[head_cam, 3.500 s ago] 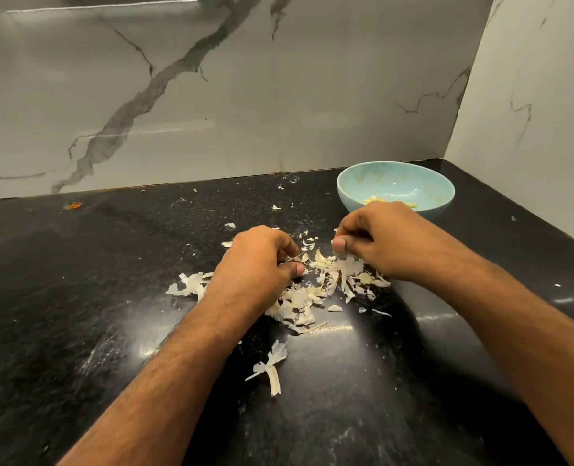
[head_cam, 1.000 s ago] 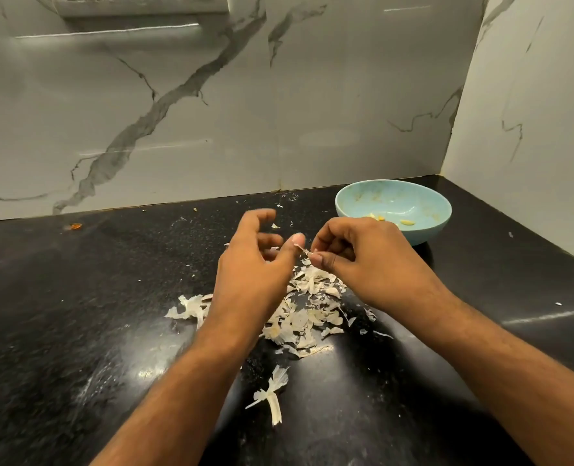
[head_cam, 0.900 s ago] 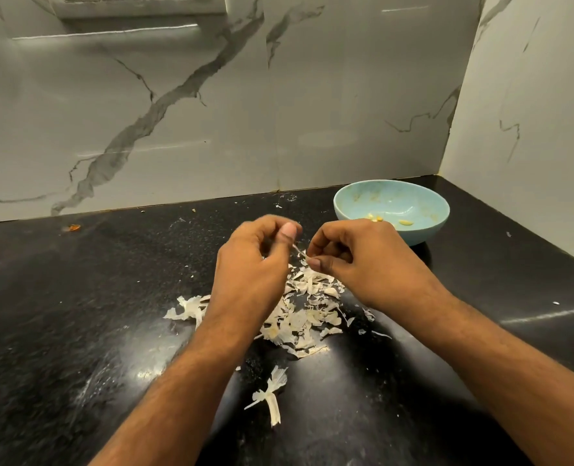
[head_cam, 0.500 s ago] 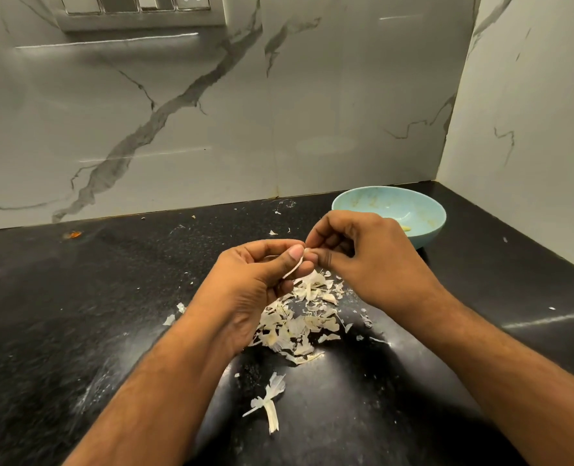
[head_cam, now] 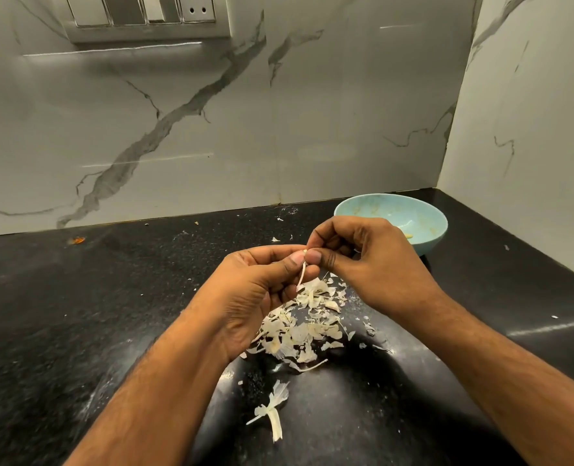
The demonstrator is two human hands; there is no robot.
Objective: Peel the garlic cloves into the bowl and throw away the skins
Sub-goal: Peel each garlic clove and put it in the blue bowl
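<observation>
While both forearms reach in from the near edge of the black speckled desk [head_cam: 77, 331], a lone papery skin scrap [head_cam: 274, 410] lies nearest, just ahead of the pile of garlic skins [head_cam: 307, 326] spread under the hands. Above that pile the left hand [head_cam: 258, 290] and right hand [head_cam: 366, 260] meet, each grip closed to a pinch: thumb and forefinger tips of both press together on a small garlic piece [head_cam: 305, 252], mostly hidden between the fingertips. From that pinch a thin pale strip of skin [head_cam: 301, 272] hangs down, curling, clear of the pile. Beyond the right hand sits the light blue bowl [head_cam: 427, 216], partly hidden by the knuckles, holding yellowish bits. Farther back, grey-veined marble walls [head_cam: 211, 129] meet in a corner, with a switch panel [head_cam: 144, 15] at the top
</observation>
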